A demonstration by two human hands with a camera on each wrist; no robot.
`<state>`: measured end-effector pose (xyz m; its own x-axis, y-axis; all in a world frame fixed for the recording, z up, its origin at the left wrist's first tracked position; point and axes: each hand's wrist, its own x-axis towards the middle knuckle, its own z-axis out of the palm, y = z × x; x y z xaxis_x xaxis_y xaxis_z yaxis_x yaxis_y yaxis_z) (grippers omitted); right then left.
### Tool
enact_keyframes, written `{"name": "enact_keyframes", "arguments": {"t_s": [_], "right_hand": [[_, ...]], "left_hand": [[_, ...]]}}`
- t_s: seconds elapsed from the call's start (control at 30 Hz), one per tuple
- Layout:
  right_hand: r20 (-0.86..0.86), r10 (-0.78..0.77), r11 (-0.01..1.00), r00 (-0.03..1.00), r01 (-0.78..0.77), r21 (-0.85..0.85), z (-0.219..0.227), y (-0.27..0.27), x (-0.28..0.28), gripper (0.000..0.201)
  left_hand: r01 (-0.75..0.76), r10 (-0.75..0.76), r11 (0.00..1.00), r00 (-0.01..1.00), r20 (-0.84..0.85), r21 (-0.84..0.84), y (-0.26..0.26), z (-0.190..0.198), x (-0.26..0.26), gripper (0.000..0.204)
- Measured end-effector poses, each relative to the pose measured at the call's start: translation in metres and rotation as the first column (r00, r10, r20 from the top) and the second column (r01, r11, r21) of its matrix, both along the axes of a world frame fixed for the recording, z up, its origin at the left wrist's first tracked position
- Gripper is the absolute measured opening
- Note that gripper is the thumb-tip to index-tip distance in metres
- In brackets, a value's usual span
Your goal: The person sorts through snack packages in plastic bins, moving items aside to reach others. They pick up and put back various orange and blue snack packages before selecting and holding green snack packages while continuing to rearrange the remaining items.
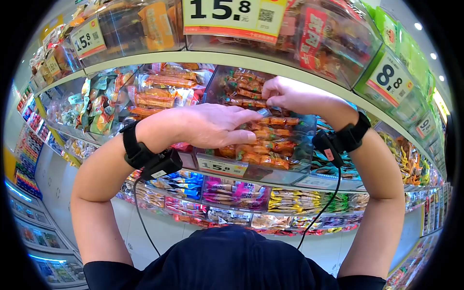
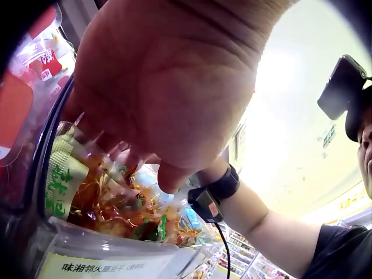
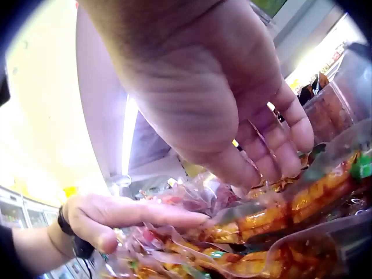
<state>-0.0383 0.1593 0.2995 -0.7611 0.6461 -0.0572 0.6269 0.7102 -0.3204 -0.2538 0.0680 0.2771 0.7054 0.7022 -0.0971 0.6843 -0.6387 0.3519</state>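
An acrylic bin (image 1: 309, 145) on the shelf holds many clear packets of orange-brown snack sticks (image 1: 270, 145) with green marks. My left hand (image 1: 212, 125) lies palm down over the front packets, its fingers stretched toward the right. In the left wrist view its palm (image 2: 168, 87) hangs above the glossy packets (image 2: 110, 203). At the back of the bin is my right hand (image 1: 292, 94), thumb and forefinger apart and bent downward. The right wrist view shows its fingers (image 3: 276, 154) reaching down to the snack packets (image 3: 261, 224), their tips partly hidden.
A shelf edge with a large price tag (image 1: 234, 17) runs above the bin. To the left sit bins of larger sausage-like packs (image 1: 164, 89) and green-white packets (image 1: 101, 108). Blue packets (image 1: 333, 162) lie to the right. Lower shelves hold purple packets (image 1: 234, 193).
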Motion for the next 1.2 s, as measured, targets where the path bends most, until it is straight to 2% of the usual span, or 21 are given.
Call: {"name": "enact_keyframes", "arguments": {"t_s": [0.03, 0.07, 0.13, 0.17, 0.27, 0.4, 0.47, 0.53, 0.57, 0.6, 0.73, 0.83, 0.87, 0.93, 0.97, 1.03, 1.07, 1.17, 1.2], "right_hand": [[0.029, 0.014, 1.0, 0.999, -0.015, 0.005, 0.001, 0.001, -0.006, 0.018], [0.055, 0.05, 0.993, 0.997, -0.055, 0.103, -0.013, 0.014, -0.007, 0.018], [0.264, -0.011, 0.979, 0.965, -0.043, 0.199, -0.005, 0.008, -0.017, 0.016], [0.295, -0.025, 0.972, 0.955, -0.046, 0.231, -0.004, 0.007, -0.02, 0.016], [0.306, -0.049, 0.955, 0.951, -0.045, 0.292, 0.001, 0.005, -0.027, 0.016], [0.215, -0.04, 0.95, 0.976, -0.03, 0.312, 0.007, 0.004, -0.03, 0.015], [0.119, 0.02, 0.972, 0.993, -0.047, 0.23, 0.002, 0.013, -0.03, 0.014], [0.013, 0.123, 0.992, 0.992, -0.123, 0.026, -0.011, 0.034, -0.023, 0.013], [-0.05, 0.165, 0.983, 0.985, -0.168, -0.075, -0.017, 0.042, -0.021, 0.012], [-0.012, 0.206, 0.973, 0.978, -0.206, -0.104, -0.016, 0.042, -0.023, 0.01], [0.133, 0.213, 0.976, 0.968, -0.206, -0.068, -0.014, 0.037, -0.031, 0.01], [0.204, 0.191, 0.981, 0.96, -0.187, -0.039, -0.013, 0.033, -0.032, 0.01], [0.208, 0.177, 0.984, 0.962, -0.17, -0.052, -0.011, 0.032, -0.033, 0.01], [0.197, 0.102, 0.987, 0.975, -0.074, -0.144, -0.004, 0.026, -0.033, 0.011], [0.11, 0.061, 0.975, 0.992, -0.036, -0.218, -0.007, 0.028, -0.029, 0.011], [-0.062, -0.043, 0.93, 0.997, 0.017, -0.367, -0.009, 0.032, -0.021, 0.012], [-0.019, 0.021, 0.967, 1.0, -0.025, -0.252, -0.004, 0.033, -0.013, 0.018], [0.331, 0.031, 0.997, 0.943, -0.054, 0.06, 0.002, 0.024, -0.003, 0.029], [0.358, 0.01, 1.0, 0.934, -0.017, 0.017, 0.002, 0.018, -0.002, 0.039]], "left_hand": [[-0.001, 0.001, 1.0, 1.0, -0.019, -0.005, -0.003, 0.004, 0.001, 0.062], [-0.001, 0.001, 1.0, 0.999, -0.038, -0.008, -0.004, 0.007, 0.0, 0.063], [0.03, -0.03, 1.0, 0.999, -0.037, 0.009, -0.001, 0.004, -0.003, 0.065], [0.049, -0.048, 0.999, 0.998, -0.035, 0.015, 0.001, 0.002, -0.004, 0.065], [0.041, -0.041, 0.999, 0.999, -0.022, 0.005, -0.003, 0.004, -0.005, 0.065], [0.048, -0.049, 0.999, 0.998, 0.037, 0.007, -0.002, 0.003, -0.007, 0.065], [0.027, -0.026, 1.0, 0.997, 0.066, -0.016, 0.0, 0.006, -0.006, 0.063], [-0.021, 0.026, 0.998, 0.996, 0.08, -0.064, 0.001, 0.008, -0.005, 0.061], [-0.024, 0.028, 0.999, 0.996, 0.089, -0.036, 0.001, 0.007, -0.006, 0.059], [-0.027, 0.028, 1.0, 0.995, 0.098, -0.007, 0.001, 0.006, -0.007, 0.057], [-0.065, 0.052, 0.982, 0.996, 0.074, 0.179, 0.002, 0.009, -0.004, 0.053], [-0.021, -0.061, 0.845, 0.989, 0.136, 0.534, 0.01, -0.005, -0.004, 0.049], [-0.023, -0.072, 0.834, 0.986, 0.149, 0.551, 0.013, -0.012, -0.004, 0.047], [-0.044, 0.052, 0.928, 0.999, -0.011, 0.371, 0.009, -0.005, -0.001, 0.046], [-0.068, 0.1, 0.958, 0.99, -0.101, 0.28, 0.007, 0.0, 0.0, 0.045], [-0.05, 0.09, 0.964, 0.985, -0.144, 0.259, 0.008, 0.003, 0.0, 0.043], [-0.036, 0.077, 0.961, 0.988, -0.138, 0.274, 0.008, 0.001, -0.001, 0.042], [-0.044, 0.08, 0.958, 0.99, -0.119, 0.282, 0.007, 0.001, -0.002, 0.039], [-0.054, 0.089, 0.959, 0.99, -0.114, 0.278, 0.007, 0.001, -0.001, 0.038]]}}
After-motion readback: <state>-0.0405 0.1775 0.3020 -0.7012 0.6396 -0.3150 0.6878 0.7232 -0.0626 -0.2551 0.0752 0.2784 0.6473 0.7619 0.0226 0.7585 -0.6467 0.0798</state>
